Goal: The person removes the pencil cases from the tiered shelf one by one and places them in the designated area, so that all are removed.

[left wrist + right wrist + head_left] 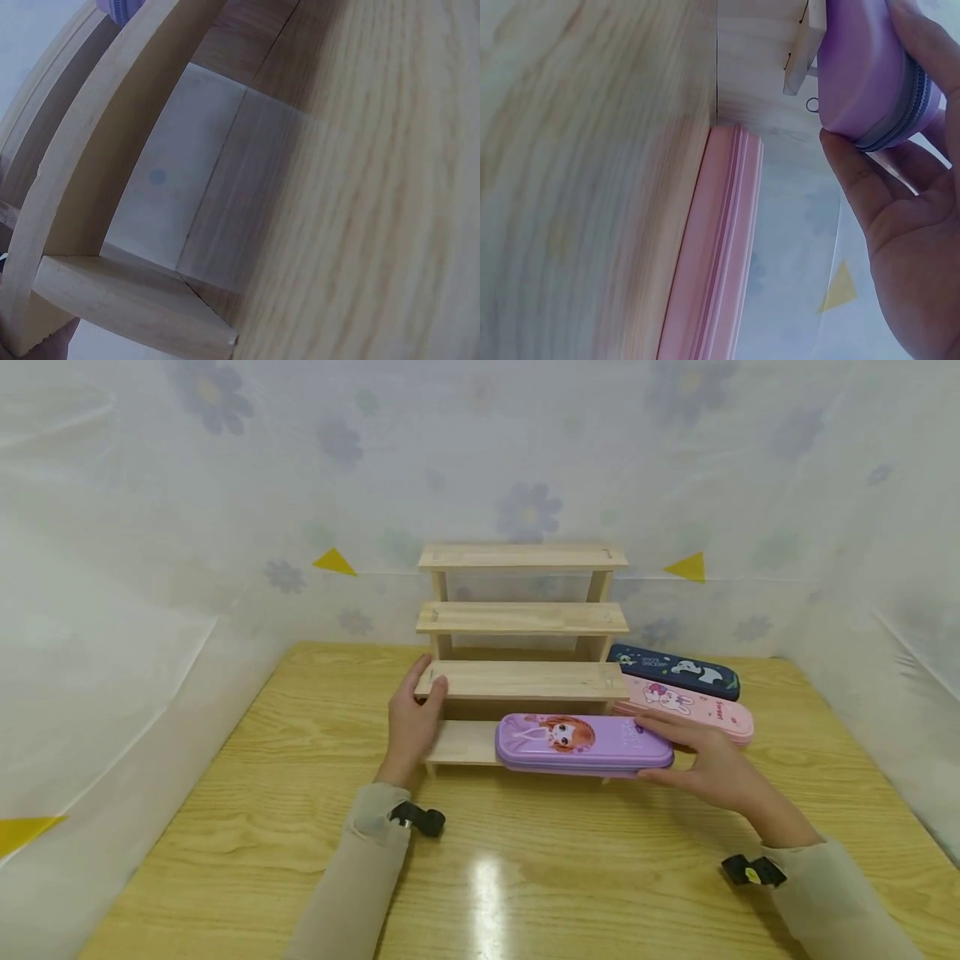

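Observation:
A purple zippered pencil case (pixel 585 743) with a red-haired cartoon girl on its lid lies over the right part of the lowest step of a stepped wooden display stand (pixel 517 681). My right hand (pixel 701 760) holds the case by its right end, thumb on the near side and fingers over the lid. The right wrist view shows the case's zipper (pixel 900 112) between thumb and fingers. At the stand's left side my left hand (pixel 414 718) grips the end of the second step from the bottom, thumb over the top. In the left wrist view only a bit of that hand shows.
To the right of the stand, a pink pencil case (pixel 693 710) with a rabbit and a dark blue pencil case (pixel 675 670) with a panda lie on the wooden table (pixel 300 860). A pale flowered sheet (pixel 525 460) with yellow triangles hangs behind and along the sides.

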